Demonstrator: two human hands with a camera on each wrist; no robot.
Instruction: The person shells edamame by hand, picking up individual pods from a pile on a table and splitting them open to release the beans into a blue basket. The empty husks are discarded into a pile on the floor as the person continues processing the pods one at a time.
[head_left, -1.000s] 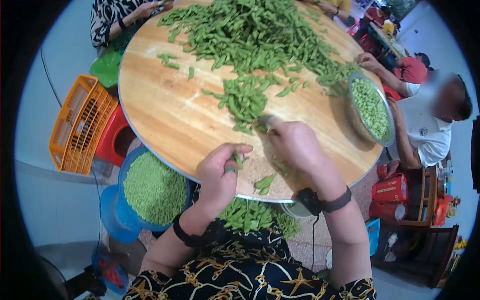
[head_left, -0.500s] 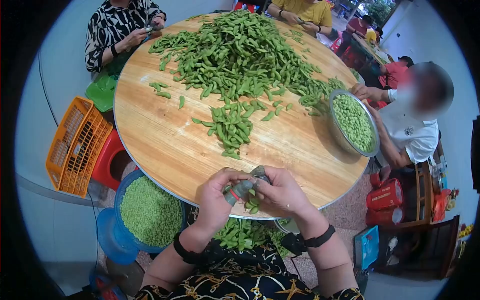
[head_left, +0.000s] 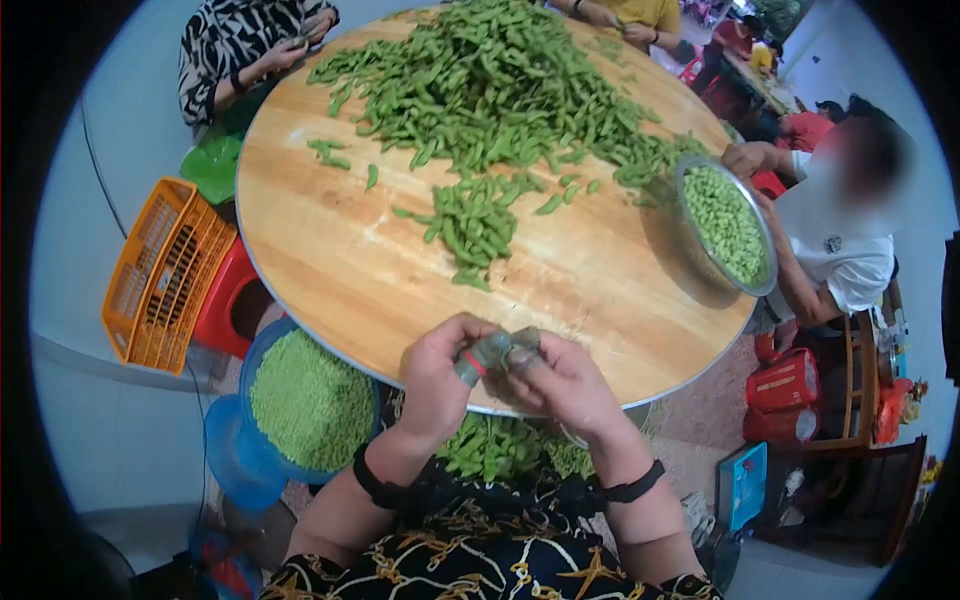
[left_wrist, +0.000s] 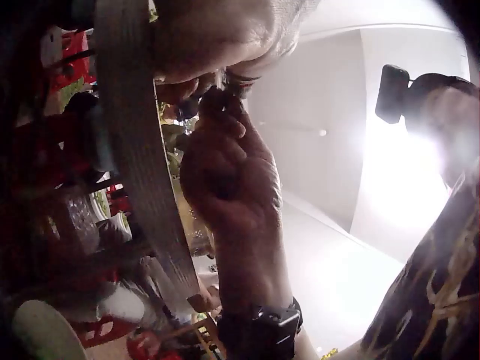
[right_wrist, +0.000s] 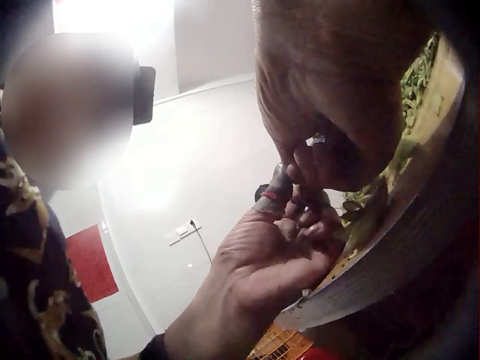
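Over the table's near edge, in the head view, my left hand (head_left: 440, 375) and right hand (head_left: 570, 385) meet with curled fingers. They pinch what appears to be a pod, almost wholly hidden by the fingertips. A grey-green cover with a red band wraps the left thumb (head_left: 478, 360); the right thumb looks darkened. Beyond the hands lies a small cluster of green pods (head_left: 475, 225), joined to a large heap (head_left: 490, 85). The right wrist view has the left hand (right_wrist: 262, 259) palm up, against the right hand (right_wrist: 330, 90). The left wrist view shows the right hand (left_wrist: 232, 172) too.
A metal bowl of shelled beans (head_left: 725, 225) stands at the table's right, beside a person in white. Left of the table are an orange crate (head_left: 165, 280), a red stool (head_left: 225, 300) and a blue basin of beans (head_left: 310, 405). Two people sit across the table.
My right hand has come back from the pod cluster to my left hand at the near edge. Both have stayed together since the middle frame, and the head view has shifted slightly.
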